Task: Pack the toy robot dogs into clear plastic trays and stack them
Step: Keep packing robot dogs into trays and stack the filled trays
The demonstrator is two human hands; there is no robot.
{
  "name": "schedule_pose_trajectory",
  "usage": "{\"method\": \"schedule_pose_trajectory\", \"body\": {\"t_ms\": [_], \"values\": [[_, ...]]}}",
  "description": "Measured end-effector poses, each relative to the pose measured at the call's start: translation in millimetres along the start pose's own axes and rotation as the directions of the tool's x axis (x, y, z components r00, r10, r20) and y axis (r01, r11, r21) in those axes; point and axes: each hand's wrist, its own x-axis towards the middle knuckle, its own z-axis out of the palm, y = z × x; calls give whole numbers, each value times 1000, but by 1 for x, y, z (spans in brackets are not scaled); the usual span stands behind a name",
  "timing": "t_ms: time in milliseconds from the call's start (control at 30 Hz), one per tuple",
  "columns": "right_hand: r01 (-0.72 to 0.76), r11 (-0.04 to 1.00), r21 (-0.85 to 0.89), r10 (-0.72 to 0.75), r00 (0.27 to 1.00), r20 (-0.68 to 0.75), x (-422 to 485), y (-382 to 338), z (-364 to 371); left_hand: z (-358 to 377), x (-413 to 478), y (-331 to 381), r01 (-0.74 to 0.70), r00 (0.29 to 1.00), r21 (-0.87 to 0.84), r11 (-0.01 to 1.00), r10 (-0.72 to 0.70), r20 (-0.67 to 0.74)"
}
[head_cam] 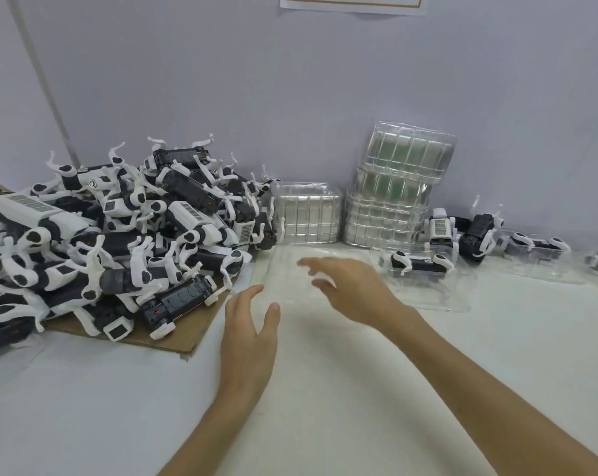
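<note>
Hovering both hands over the white worktop (359, 389), neither one holding anything. Showing the left hand (248, 334) open, fingers straight and thumb out, just beside the near corner of the cardboard (174, 334). Spreading the right hand (345, 286) loose and open, fingertips blurred, above an empty clear plastic tray (280, 266) lying flat mid-worktop; cannot tell whether touching it. Looking left: a big heap of toy robot dogs (119, 235), black and white, piled on that cardboard along the left edge. Looking to the far edge, against the wall (290, 97): a short stack of trays (308, 214), and just beside it a taller stack (393, 194), leaning. Spotting, right of the empty tray, a packed tray (417, 264) with one dog lying inside, and two upright dogs (440, 228) behind it.
</note>
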Motion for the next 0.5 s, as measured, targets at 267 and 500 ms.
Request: {"method": "schedule_pose_trajectory", "body": {"t_ms": [267, 500], "values": [[-114, 992, -54, 123, 969, 214, 17, 33, 15, 1, -2, -4, 25, 994, 130, 991, -39, 106], [-133, 936, 325, 185, 974, -132, 87, -4, -10, 6, -6, -9, -184, 957, 535, 824, 25, 290]]}}
